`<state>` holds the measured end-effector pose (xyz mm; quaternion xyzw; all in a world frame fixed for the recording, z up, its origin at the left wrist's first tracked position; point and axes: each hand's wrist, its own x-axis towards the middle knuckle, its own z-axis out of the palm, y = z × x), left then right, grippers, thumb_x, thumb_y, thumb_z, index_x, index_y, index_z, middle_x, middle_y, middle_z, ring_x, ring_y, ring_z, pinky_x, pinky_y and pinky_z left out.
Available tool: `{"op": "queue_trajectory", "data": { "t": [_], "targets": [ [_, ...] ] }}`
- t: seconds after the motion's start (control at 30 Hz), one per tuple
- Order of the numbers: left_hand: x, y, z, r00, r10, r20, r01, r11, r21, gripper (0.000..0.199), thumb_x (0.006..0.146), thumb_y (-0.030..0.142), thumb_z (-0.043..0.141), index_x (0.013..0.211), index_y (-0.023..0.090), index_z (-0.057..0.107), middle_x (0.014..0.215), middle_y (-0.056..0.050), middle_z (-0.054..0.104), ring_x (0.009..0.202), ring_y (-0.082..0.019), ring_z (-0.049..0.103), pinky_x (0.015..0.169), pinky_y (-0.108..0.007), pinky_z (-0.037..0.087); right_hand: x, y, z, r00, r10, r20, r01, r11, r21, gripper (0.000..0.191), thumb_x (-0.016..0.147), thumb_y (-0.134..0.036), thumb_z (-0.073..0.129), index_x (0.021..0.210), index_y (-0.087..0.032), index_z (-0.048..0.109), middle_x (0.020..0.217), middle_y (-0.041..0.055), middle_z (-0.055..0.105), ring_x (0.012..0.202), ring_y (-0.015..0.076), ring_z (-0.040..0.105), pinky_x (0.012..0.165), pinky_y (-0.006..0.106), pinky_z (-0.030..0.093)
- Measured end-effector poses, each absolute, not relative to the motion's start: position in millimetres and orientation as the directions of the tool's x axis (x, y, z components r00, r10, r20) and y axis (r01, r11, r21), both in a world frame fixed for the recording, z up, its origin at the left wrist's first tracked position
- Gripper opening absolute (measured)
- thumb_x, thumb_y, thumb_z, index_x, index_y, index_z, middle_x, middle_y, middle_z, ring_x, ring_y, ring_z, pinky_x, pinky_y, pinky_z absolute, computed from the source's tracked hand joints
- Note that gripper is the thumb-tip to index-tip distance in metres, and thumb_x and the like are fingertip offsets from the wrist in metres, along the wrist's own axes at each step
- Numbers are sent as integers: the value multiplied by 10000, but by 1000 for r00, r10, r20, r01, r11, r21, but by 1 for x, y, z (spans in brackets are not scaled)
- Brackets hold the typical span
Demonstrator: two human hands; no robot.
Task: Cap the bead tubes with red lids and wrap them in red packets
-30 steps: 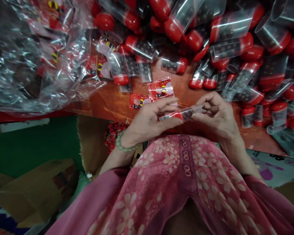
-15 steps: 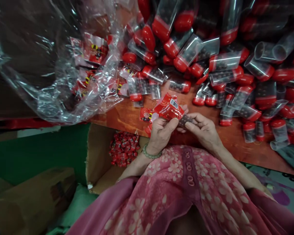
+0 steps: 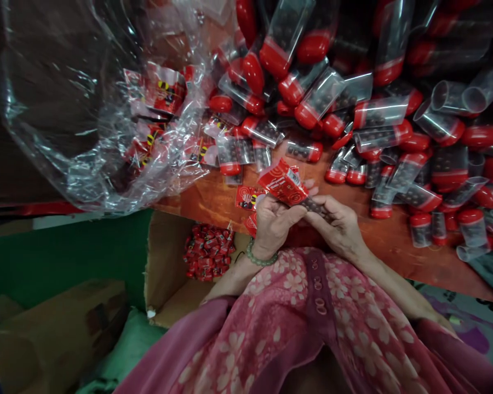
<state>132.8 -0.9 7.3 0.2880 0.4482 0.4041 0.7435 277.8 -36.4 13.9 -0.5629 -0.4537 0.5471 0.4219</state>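
Observation:
My left hand (image 3: pixel 273 223), with a green bead bracelet on its wrist, is closed on a small red printed packet (image 3: pixel 282 181), thumb on top. My right hand (image 3: pixel 342 223) grips a clear tube of dark beads (image 3: pixel 313 206) between thumb and fingers. One end of the tube meets the packet's lower right end; how far it reaches inside is hidden. Beneath the packet, flat red printed packets (image 3: pixel 245 198) lie on the reddish-brown table (image 3: pixel 205 200), just left of my left hand.
Many clear tubes with red caps and dark beads (image 3: pixel 382 112) are heaped across the table's back and right. A clear plastic bag (image 3: pixel 86 180) covers more red packets (image 3: pixel 164 90) at left. Below the table edge, a cardboard box (image 3: pixel 164 262) holds a pile of small red packets (image 3: pixel 208 251).
The packet has turned in my left hand, its barcode now partly out of sight. My right hand has moved in slightly, and less of the tube shows. The view has shifted a little.

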Motion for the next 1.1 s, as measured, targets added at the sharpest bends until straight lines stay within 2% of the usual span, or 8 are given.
{"op": "queue_trajectory", "data": {
  "t": [0.17,0.37,0.57,0.7,0.8,0.9,1.0,1.1],
  "targets": [
    [135,6,12,242,850,-469,-356,527,772,443,748,576,828,953,186,785,1087,-118,815,1047,-279,780,906,-380,636,279,-31,19,-20,981,-192,88,-189,-978,114,892,-314,758,973,-238,732,814,-17,755,704,150,708,706,279,574],
    [137,8,17,343,789,-509,-343,610,714,441,742,558,843,930,161,792,1029,-120,810,614,-125,677,527,-233,514,283,-27,17,-212,905,-368,-249,-415,-875,321,904,-508,742,932,-192,691,678,-10,734,570,132,691,579,249,569],
    [145,6,24,340,749,-569,-426,662,616,398,649,472,931,757,139,743,711,-12,705,509,-45,482,463,-179,406,276,-28,15,-49,923,-382,-353,-373,-858,383,794,-419,878,979,-233,599,773,-58,749,602,97,729,636,215,623],
    [144,6,26,429,713,-555,-457,701,547,428,625,484,947,726,138,716,609,20,625,502,-57,472,478,-200,403,277,-29,16,-39,925,-377,-415,-358,-836,475,758,-416,906,948,-260,500,848,-60,768,575,124,752,579,237,643],
    [144,5,27,413,756,-508,-502,654,565,467,681,574,892,802,147,745,741,-35,732,566,-100,573,522,-231,457,281,-28,16,-48,938,-343,-366,-336,-868,470,793,-451,876,936,-265,469,782,-61,769,565,143,758,562,237,636],
    [146,4,29,359,770,-528,-519,634,573,473,712,569,878,921,157,771,914,-90,801,800,-194,728,685,-285,558,287,-31,15,-82,961,-264,-267,-276,-923,457,788,-450,885,967,-262,509,764,-63,768,606,147,773,623,247,654],
    [144,4,31,405,751,-521,-529,658,536,479,711,558,888,949,156,778,972,-106,813,972,-255,761,870,-360,587,298,-39,12,-149,983,-110,-90,-124,-988,480,785,-383,901,1124,-273,579,883,-39,800,716,160,805,717,271,680],
    [138,2,31,476,732,-487,-512,681,523,469,709,561,892,906,150,782,953,-96,812,959,-241,762,924,-368,576,309,-47,8,-122,989,79,191,101,-976,458,871,-331,829,1263,-280,597,1133,39,803,842,191,826,762,302,694]
  ]
}}
